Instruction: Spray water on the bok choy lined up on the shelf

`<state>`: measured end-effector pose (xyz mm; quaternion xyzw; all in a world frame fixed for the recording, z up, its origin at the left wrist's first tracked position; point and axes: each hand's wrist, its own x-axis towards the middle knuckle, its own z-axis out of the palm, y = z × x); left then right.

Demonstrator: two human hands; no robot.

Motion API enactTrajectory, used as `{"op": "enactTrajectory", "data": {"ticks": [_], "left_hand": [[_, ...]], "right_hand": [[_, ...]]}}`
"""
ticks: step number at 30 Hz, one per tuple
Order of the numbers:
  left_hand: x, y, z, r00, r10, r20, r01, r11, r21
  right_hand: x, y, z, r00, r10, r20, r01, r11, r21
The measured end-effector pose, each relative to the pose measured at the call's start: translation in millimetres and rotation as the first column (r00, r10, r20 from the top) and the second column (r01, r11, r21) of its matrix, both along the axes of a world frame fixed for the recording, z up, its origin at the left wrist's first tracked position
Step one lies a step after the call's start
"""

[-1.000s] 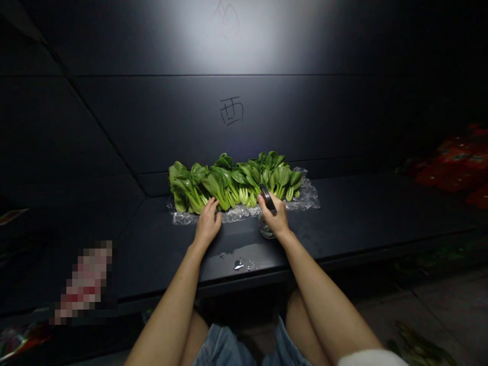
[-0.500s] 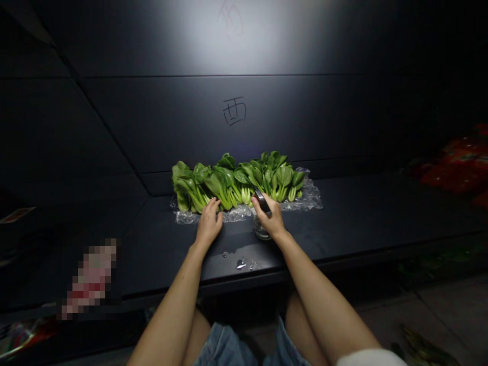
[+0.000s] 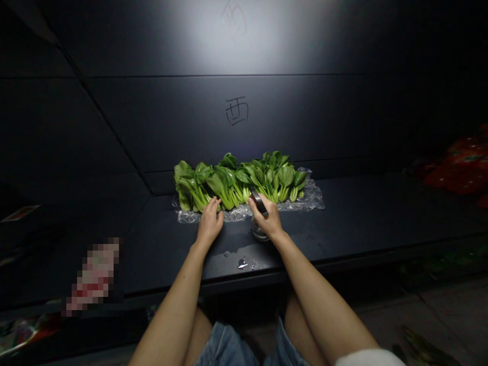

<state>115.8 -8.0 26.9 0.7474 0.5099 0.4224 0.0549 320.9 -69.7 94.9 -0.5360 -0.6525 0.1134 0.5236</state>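
Observation:
A row of green bok choy (image 3: 219, 185) lies on crumpled clear plastic wrap (image 3: 313, 198) along the back of a dark shelf, leaves toward the rear panel and pale stems toward me. My right hand (image 3: 271, 219) is wrapped around a spray bottle (image 3: 260, 233) with a black head and a clear body, upright just in front of the stems. Its palm and fingers cover part of the bottle. At the front left of the row, my left hand (image 3: 209, 221) has its fingers stretched out, the tips at the stems; I see nothing held in it.
Water drops (image 3: 243, 263) wet the dark shelf (image 3: 343, 218) near its front edge. Red packages (image 3: 455, 168) are piled at the far right. A dark panel (image 3: 171, 112) with a handwritten character rises behind. Some leafy scraps (image 3: 427, 348) lie on the floor at lower right.
My right hand has shifted slightly left with the spray bottle. The left hand stays about where it was by the stems, and the bok choy lies as before.

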Motion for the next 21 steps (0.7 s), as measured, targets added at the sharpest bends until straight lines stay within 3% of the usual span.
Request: {"op": "enactTrajectory", "data": {"ticks": [21], "left_hand": [[-10, -3, 3.3, 0.999, 0.032, 0.008, -0.032, 0.999, 0.006]], "right_hand": [[-14, 3, -2.5, 0.998, 0.005, 0.056, -0.006, 1.0, 0.028]]}}
